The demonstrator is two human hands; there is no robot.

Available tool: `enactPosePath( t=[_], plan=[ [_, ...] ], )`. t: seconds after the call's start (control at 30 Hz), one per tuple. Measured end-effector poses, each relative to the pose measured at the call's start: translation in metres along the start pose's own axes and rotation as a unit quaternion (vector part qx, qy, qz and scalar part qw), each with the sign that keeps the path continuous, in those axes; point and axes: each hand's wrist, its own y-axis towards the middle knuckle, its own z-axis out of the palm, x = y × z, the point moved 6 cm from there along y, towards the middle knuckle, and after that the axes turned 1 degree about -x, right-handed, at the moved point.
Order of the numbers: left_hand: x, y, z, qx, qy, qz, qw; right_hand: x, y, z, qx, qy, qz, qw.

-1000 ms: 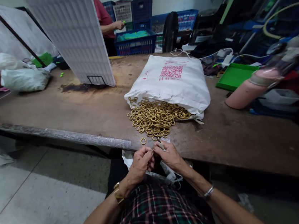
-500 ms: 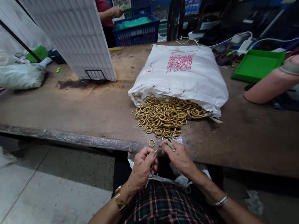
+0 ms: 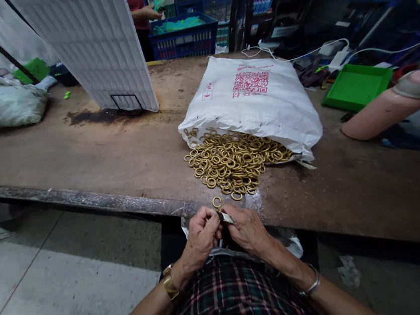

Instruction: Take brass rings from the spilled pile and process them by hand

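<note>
- Head view: my left hand (image 3: 201, 237) and right hand (image 3: 246, 230) meet at the near edge of the surface (image 3: 118, 152), above my lap.
- Both are pinched shut. The right hand grips a small grey tool (image 3: 226, 218), its long axis slanting up and left toward the left fingertips. The left closes on something tiny at the tool's tip; I cannot tell what it is.
- One loose ring (image 3: 217, 202) lies flat on the surface just beyond the fingertips, between the hands and about as near to one as the other.
- Past it, straight ahead and slightly right, sits the ring pile (image 3: 233, 162), spilling from the mouth of a white sack (image 3: 253, 102) whose length runs away from me.
- Further off: a white panel (image 3: 98, 44) standing upright at left, a green tray (image 3: 356, 88) at right, and another person's hand (image 3: 150, 13) at blue crates (image 3: 183, 36) beyond the surface.
</note>
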Motion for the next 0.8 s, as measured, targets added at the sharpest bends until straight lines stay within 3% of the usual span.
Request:
enactPosePath(
  t=[0.33,0.47,0.6,0.67,0.73,0.8],
  plan=[
    [-0.007,-0.003,-0.003,0.007,0.068,0.067,0.995,0.004,-0.001,0.0,0.048,-0.044,0.02,0.998],
    [-0.014,-0.008,-0.005,0.019,0.066,0.074,0.995,0.008,-0.001,-0.003,0.039,-0.095,0.034,0.994],
    [-0.027,-0.026,-0.001,0.081,0.074,0.069,0.992,-0.008,-0.001,-0.008,0.019,-0.151,0.087,0.984],
    [-0.023,-0.035,0.008,0.165,0.064,0.019,0.984,-0.021,-0.002,-0.016,-0.011,-0.174,0.124,0.977],
    [-0.004,-0.038,0.015,0.229,0.023,-0.09,0.969,-0.027,-0.001,-0.024,-0.053,-0.167,0.121,0.977],
    [0.022,-0.03,0.01,0.18,-0.052,-0.209,0.96,-0.026,0.002,-0.026,-0.083,-0.135,0.091,0.983]
  ],
)
